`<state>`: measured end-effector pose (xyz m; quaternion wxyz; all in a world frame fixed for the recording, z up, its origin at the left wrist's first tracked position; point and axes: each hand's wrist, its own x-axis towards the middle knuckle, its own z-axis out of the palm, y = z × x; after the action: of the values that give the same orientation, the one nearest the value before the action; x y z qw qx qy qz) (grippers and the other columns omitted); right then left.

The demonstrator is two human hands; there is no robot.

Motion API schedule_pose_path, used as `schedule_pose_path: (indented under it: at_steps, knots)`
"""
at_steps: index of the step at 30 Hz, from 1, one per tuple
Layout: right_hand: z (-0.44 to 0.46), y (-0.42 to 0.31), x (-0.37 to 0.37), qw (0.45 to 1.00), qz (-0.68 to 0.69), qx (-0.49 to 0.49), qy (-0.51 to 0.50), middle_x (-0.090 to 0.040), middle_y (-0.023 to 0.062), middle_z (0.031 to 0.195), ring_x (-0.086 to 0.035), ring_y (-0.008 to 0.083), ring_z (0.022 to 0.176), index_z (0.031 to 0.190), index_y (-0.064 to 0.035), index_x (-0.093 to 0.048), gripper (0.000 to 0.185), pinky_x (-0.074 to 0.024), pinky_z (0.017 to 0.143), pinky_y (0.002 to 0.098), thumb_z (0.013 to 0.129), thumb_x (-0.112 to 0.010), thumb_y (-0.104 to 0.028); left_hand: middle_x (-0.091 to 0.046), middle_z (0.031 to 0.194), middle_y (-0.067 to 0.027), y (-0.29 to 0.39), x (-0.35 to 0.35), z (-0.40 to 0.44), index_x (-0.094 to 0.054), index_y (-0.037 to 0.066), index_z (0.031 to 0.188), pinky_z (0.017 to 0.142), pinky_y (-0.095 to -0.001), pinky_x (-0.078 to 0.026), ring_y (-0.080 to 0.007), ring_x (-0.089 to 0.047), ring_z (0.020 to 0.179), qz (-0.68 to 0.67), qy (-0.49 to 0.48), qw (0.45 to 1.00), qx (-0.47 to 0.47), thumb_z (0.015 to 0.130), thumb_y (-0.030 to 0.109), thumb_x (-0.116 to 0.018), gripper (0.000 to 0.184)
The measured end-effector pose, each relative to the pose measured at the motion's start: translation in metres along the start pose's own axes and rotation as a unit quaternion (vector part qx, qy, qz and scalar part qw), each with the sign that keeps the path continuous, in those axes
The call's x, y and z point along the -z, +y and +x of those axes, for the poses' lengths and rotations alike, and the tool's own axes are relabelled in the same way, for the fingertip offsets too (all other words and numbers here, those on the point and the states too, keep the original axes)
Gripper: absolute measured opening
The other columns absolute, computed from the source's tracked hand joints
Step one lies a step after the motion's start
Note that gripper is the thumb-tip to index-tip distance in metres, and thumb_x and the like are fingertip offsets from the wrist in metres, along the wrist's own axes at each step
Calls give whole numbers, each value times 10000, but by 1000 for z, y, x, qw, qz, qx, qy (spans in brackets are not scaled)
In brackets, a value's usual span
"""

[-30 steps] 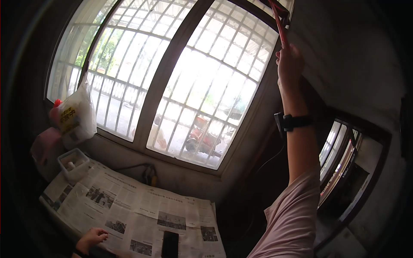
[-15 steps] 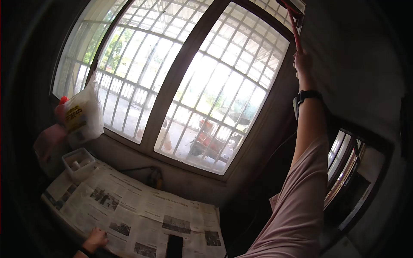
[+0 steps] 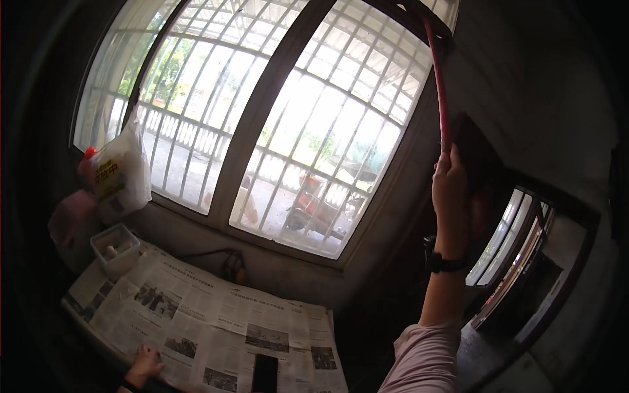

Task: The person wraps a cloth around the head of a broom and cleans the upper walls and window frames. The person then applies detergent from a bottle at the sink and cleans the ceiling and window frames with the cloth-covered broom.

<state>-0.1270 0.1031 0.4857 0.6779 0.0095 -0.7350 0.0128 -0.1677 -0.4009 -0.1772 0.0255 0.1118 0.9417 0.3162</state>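
My right hand (image 3: 449,182) is raised at the right side of the window, fingers wrapped round the lower end of a long red stick (image 3: 438,78). The stick runs up to a dark head (image 3: 436,23) near the window's upper right corner; what the head touches is unclear. A dark watch is on that wrist. Low on the left, my left hand (image 3: 146,362) rests at the near edge of the newspaper (image 3: 216,298), its fingers bent and apart with nothing seen in them. A black phone (image 3: 265,373) lies on the newspaper to its right.
A barred window (image 3: 252,118) fills the middle. A white plastic bag (image 3: 124,173) hangs at its left, near a pink container (image 3: 72,216). An open clear box (image 3: 116,249) stands at the newspaper's far left corner. Cables lie by the wall. A framed opening (image 3: 517,262) is at the right.
My right hand has come down along the window's right side with the red stick, so more of the stick shows. My left hand stays by the newspaper's near edge, its fingers now lower on it.
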Motion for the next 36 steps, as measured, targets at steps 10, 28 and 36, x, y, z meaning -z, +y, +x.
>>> schedule_pose_path:
  at_steps: [10, 28, 36]
  knots:
    - [251, 26, -77, 998, 6, 18, 65, -535, 43, 590, -535, 148, 484, 983, -26, -562, 240, -403, 417, 303, 883, -443, -208, -442, 1073, -176, -10, -19, 2, -577, 156, 929, 944, -446, -328, -366, -396, 1078, -4, 54, 998, 22, 612, 302, -721, 378]
    - [-7, -57, 47, 996, -70, 36, -29, -535, 154, 1176, -564, 231, 936, 1345, -90, -363, 499, -447, 811, 335, 949, -319, -390, -477, 1120, -168, -7, -20, 12, -562, 191, 995, 932, -473, -329, -367, -401, 1120, 60, -5, 998, 35, 690, 459, -639, 414]
    - [-15, -71, 59, 997, -62, -27, -37, -574, 112, 966, -556, 172, 794, 1302, -89, -442, 500, -423, 653, 259, 951, -319, -424, -438, 1158, -187, -2, -15, 10, -550, 174, 1018, 944, -476, -330, -383, -407, 1114, 69, -15, 996, 49, 692, 453, -644, 439]
